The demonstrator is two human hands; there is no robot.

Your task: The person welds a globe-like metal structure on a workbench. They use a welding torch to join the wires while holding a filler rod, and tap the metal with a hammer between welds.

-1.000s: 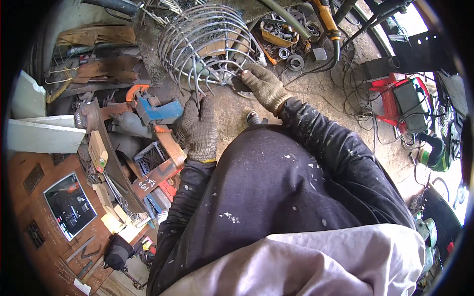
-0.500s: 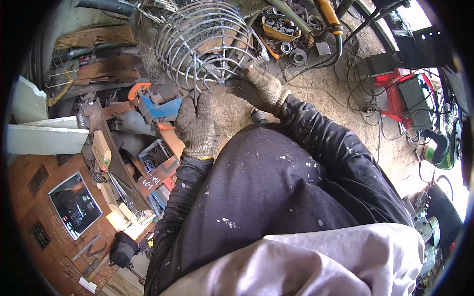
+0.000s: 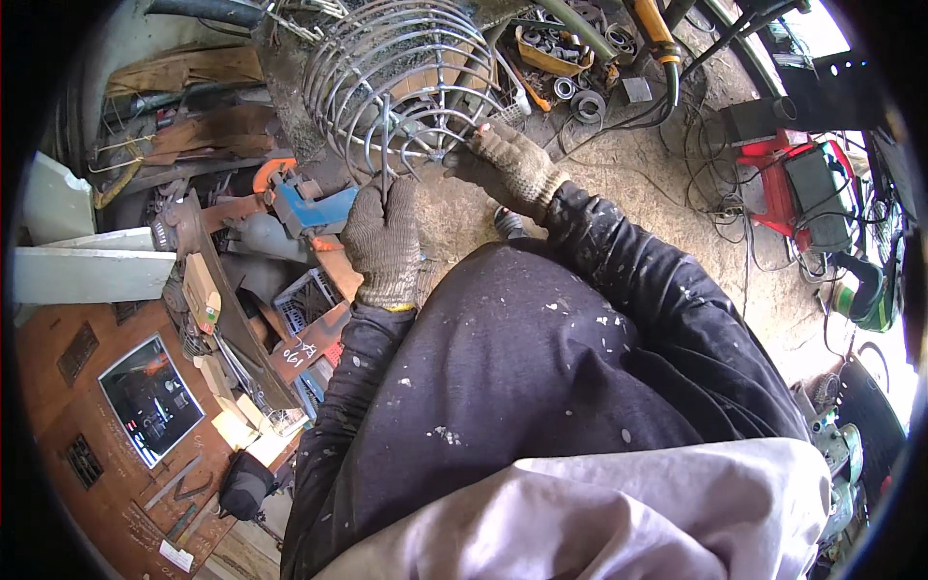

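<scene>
A round cage of bent metal rods (image 3: 438, 89) stands on the ground at the top of the view, its curved bars welded to crosspieces. My left hand (image 3: 383, 237), in a grey knit glove, is closed around the lower end of a thin metal rod (image 3: 386, 126), which points up across the near bars. Whether the rod touches the cage I cannot tell. My right hand (image 3: 514, 166), in a paler knit glove, is curled against the near right rim of the cage, fingers wrapped at a bar end; its fingertips are partly hidden.
Left lie a blue cut-off tool with an orange guard (image 3: 314, 208), wood scraps and a brown board (image 3: 72, 416). Ahead right are a yellow tray of metal parts (image 3: 556, 58), metal rings (image 3: 587, 106) and a yellow power tool (image 3: 652, 29). Cables trail toward a red-framed machine (image 3: 768, 193).
Both hands keep their holds, almost in place. The cage and the rod's upper end appear slightly farther right, and the view itself has shifted a little.
</scene>
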